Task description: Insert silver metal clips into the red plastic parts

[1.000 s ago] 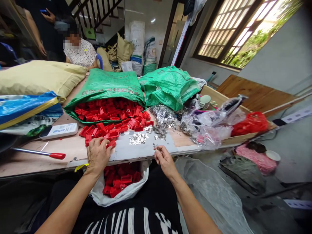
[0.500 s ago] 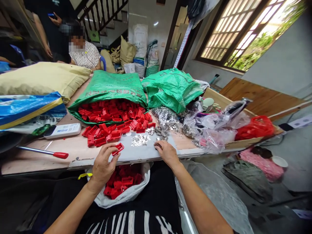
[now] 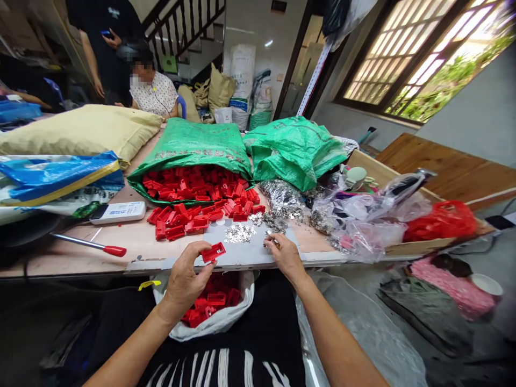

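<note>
My left hand [image 3: 187,277] pinches a small red plastic box-like part [image 3: 213,252] between thumb and fingertips, its hollow side turned up. The part is held just above the table's front edge. My right hand [image 3: 287,258] is closed round a small slim tool [image 3: 273,243], yellowish-brown where it shows; its exact kind is hidden by the fingers. To the left of that hand lies a flat spread of tiny shiny metal pieces [image 3: 239,234] on a grey mat [image 3: 253,252]. Below my left hand, a white sack [image 3: 242,309] on my lap holds several red parts [image 3: 215,299].
A green woven sack [image 3: 193,142] spills red parts [image 3: 197,185] onto the table. Another green sack [image 3: 296,148], clear plastic bags [image 3: 358,226] and a wooden tray [image 3: 423,243] stand right. At left are a white device [image 3: 121,212] and a red-tipped lever [image 3: 115,251]. Two people are behind.
The view has shifted, moving the scene rightward. My left hand has tilted the red part so its inside shows more. In my right hand the slim tool now shows between the fingers.
</note>
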Demonstrator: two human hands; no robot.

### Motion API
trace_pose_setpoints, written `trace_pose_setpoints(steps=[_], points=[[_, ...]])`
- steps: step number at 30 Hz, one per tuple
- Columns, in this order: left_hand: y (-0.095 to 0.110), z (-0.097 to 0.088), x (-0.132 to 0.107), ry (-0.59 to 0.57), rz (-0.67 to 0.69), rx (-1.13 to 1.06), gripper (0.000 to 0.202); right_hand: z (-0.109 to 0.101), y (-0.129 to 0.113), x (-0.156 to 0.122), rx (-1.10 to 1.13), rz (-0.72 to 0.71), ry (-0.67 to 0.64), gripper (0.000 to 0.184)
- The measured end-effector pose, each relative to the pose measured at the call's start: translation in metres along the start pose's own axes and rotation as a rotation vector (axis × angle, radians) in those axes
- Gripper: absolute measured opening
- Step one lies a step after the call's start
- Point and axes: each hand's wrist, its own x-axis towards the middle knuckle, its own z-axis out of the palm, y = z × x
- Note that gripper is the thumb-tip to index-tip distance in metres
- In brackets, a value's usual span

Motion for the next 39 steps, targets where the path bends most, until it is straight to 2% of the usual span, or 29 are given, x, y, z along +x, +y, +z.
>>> trace_pose_setpoints(steps=[4, 9, 11, 14, 19, 25, 33, 39], points=[[0.002, 0.001, -0.002, -0.043, -0.102, -0.136, 0.025, 0.008, -0.015, -0.007, 0.29, 0.107, -0.033, 0.024], [0.002, 0.008, -0.007, -0.207, -0.29, -0.375, 0.018, 0.021, -0.05, -0.015, 0.672, 0.17, -0.1, 0.032], [0.002, 0.011, -0.009, -0.241, -0.371, -0.484, 0.013, 0.023, -0.066, -0.018, 0.777, 0.208, -0.154, 0.033], [0.005, 0.012, -0.01, -0.271, -0.462, -0.58, 0.008, 0.023, -0.085, -0.022, 0.838, 0.179, -0.206, 0.031], [0.012, 0.011, -0.009, -0.301, -0.567, -0.729, 0.009, 0.029, -0.099, -0.031, 0.741, 0.087, -0.203, 0.021], [0.006, 0.011, -0.012, -0.188, -0.671, -0.87, 0.033, 0.034, -0.1, -0.043, 0.613, 0.057, -0.233, 0.017], [0.005, 0.01, -0.013, -0.196, -0.908, -0.983, 0.03, 0.028, -0.097, -0.039, 0.466, -0.04, -0.127, 0.012], [0.009, 0.011, -0.013, -0.188, -0.953, -1.007, 0.026, 0.023, -0.097, -0.04, 0.352, -0.234, -0.172, 0.007]])
